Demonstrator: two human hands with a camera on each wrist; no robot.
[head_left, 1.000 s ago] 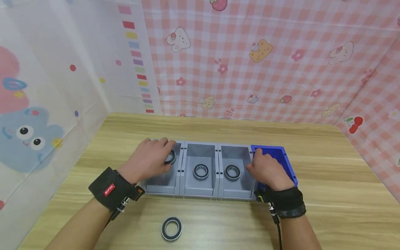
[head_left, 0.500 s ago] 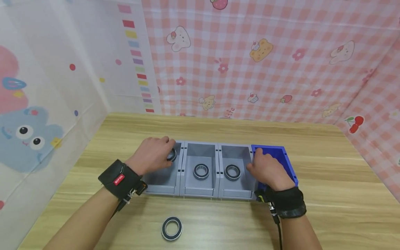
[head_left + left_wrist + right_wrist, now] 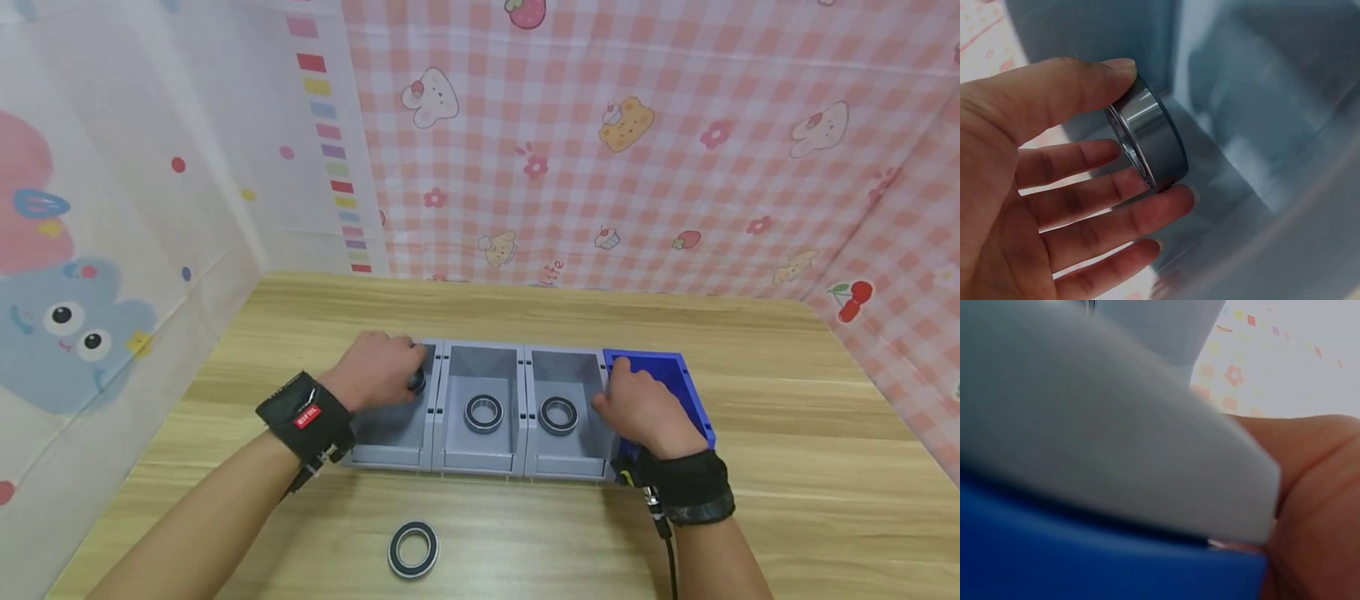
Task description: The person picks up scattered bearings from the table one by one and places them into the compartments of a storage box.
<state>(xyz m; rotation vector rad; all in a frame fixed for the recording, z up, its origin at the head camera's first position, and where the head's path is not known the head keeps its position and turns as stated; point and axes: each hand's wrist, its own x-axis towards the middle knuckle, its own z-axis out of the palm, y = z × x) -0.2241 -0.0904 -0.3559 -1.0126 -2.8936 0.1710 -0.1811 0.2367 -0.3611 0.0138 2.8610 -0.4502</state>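
Note:
My left hand (image 3: 381, 368) reaches into the leftmost grey storage bin (image 3: 386, 456). It pinches a ball bearing (image 3: 1155, 140) between thumb and fingertips; the left wrist view shows the ring tilted on edge, its shiny outer band facing the camera. My right hand (image 3: 647, 407) grips the adjoining side walls of the third grey bin (image 3: 572, 467) and the blue bin (image 3: 693, 396). In the right wrist view, the grey wall (image 3: 1116, 437) and blue wall (image 3: 1110, 550) run up to the palm, and the fingertips are hidden.
One bearing (image 3: 483, 428) lies flat in the second grey bin (image 3: 480, 462), another bearing (image 3: 558, 429) in the third. A further bearing (image 3: 413, 568) lies on the wooden table (image 3: 525, 542) in front of the row. Patterned cloth (image 3: 570, 192) hangs behind and at both sides.
My left hand has moved slightly right and turned inward, and the bearing in it now shows less of its face. The right hand keeps its place on the bin walls.

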